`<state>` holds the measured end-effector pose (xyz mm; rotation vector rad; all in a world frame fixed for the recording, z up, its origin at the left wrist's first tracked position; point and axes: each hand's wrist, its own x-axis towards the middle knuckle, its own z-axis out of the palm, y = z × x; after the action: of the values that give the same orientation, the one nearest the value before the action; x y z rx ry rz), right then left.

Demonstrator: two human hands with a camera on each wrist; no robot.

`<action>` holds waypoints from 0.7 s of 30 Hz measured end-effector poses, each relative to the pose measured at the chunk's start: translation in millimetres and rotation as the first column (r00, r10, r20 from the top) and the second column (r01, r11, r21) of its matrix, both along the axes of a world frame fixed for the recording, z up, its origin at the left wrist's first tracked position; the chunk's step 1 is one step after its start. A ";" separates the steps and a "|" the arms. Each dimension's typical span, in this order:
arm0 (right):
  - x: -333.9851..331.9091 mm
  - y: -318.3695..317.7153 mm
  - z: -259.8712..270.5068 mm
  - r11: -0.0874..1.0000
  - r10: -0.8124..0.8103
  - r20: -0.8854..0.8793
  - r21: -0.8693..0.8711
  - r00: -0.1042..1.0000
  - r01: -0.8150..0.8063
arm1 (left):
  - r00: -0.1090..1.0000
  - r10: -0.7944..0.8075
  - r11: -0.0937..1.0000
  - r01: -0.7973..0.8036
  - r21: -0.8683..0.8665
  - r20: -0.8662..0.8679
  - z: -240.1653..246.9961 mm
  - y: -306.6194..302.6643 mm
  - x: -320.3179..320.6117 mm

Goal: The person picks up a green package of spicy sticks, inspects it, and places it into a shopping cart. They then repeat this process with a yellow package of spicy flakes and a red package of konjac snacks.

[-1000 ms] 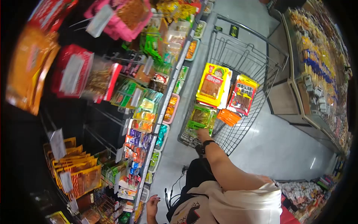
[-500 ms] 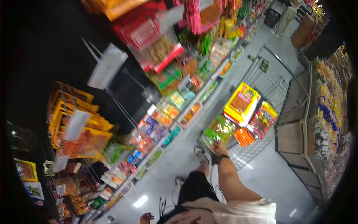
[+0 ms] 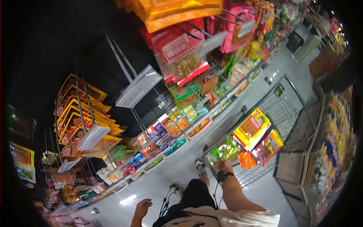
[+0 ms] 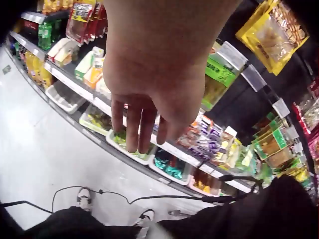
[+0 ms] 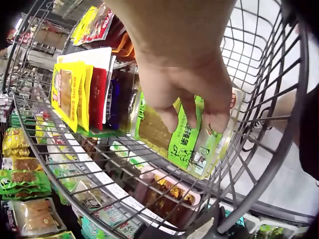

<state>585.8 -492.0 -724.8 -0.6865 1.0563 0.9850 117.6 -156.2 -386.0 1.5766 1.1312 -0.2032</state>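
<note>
Already in cart: yellow packs, green pack. R hand touches latter, can't tell if fingers grip. L hand: fingers loose, holding 0. Amt left unclear.

Red packets hang beside pink packets, higher than a pink-rimmed tray.

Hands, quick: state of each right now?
Left hand: open, holding nothing.
Right hand: fingers bent over the green packet; grip cannot be told.
</note>
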 end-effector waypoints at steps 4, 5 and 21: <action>-1.9 18.7 37.4 0.959 -0.020 0.092 -0.280 0.996 0.045 | 0.999 -0.001 1.000 0.002 -0.014 0.042 3.3 -7.8 20.0; -13.8 11.4 20.3 0.967 0.122 0.257 -0.248 0.959 -0.056 | 0.998 0.005 0.999 -0.003 -0.036 0.070 7.8 -9.3 17.9; 57.3 19.8 192.2 0.251 0.711 0.403 -0.911 0.577 0.328 | 0.947 0.173 0.983 -0.149 -0.109 0.269 -47.4 7.4 -34.3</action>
<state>643.1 -472.2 -532.6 -2.2039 0.5664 -0.0593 83.3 -148.8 -433.5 1.3778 1.0097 0.0764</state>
